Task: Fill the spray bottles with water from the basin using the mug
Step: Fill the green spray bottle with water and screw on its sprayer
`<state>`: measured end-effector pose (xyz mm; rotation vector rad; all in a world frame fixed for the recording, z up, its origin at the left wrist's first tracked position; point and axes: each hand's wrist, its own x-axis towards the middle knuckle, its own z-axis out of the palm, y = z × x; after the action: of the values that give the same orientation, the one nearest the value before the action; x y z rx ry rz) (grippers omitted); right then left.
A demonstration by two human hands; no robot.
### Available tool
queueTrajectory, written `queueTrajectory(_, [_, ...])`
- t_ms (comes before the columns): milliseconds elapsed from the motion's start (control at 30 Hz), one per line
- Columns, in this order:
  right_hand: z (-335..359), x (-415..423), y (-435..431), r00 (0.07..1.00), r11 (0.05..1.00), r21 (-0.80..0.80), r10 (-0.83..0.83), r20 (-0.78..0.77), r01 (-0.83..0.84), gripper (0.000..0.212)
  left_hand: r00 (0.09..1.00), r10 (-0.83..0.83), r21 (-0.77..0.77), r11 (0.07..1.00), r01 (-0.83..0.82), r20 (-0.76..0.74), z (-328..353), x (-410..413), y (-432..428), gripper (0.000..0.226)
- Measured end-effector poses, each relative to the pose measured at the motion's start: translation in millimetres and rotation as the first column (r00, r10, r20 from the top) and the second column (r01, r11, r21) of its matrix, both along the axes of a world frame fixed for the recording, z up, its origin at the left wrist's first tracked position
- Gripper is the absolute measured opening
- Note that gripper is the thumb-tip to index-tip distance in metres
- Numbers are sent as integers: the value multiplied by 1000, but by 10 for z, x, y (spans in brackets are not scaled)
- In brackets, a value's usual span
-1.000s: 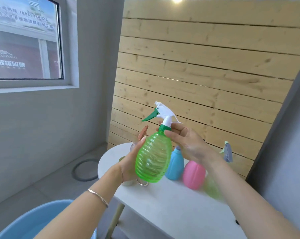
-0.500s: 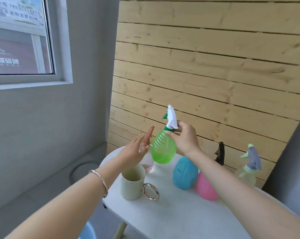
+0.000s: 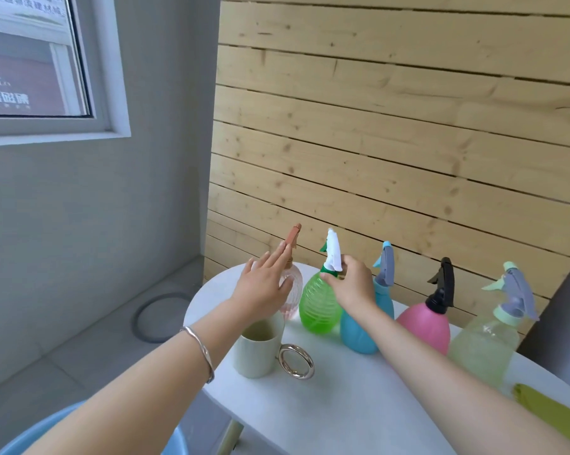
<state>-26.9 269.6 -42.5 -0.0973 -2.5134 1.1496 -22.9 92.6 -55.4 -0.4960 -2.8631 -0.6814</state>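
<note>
A row of spray bottles stands along the back of the white table [image 3: 336,408]. The green bottle [image 3: 319,305] with a white head rests upright on the table, and my right hand [image 3: 352,284] pinches its neck just under the head. My left hand [image 3: 264,284] reaches with straight fingers toward the clear pink bottle [image 3: 291,290] with a brown head and partly covers it. A pale mug [image 3: 260,348] with a metal ring handle stands in front. The blue basin [image 3: 80,431] shows at the bottom left, below the table.
Further right stand a blue bottle [image 3: 365,326], a pink bottle [image 3: 428,326] with a black head and a pale green bottle [image 3: 483,349]. A yellow-green cloth [image 3: 552,415] lies at the table's right edge. A slatted wooden panel [image 3: 391,142] leans behind.
My right hand has brought the green bottle down from the air and stood it on the table in the row. My left hand let go of its body and moved toward the clear pink bottle.
</note>
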Motion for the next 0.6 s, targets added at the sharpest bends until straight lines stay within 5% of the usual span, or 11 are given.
queueTrajectory(600, [-66,78,-66,996,995,-66,-77,-53,74,26,999,44,30,999,-45,27,20,108,88,68])
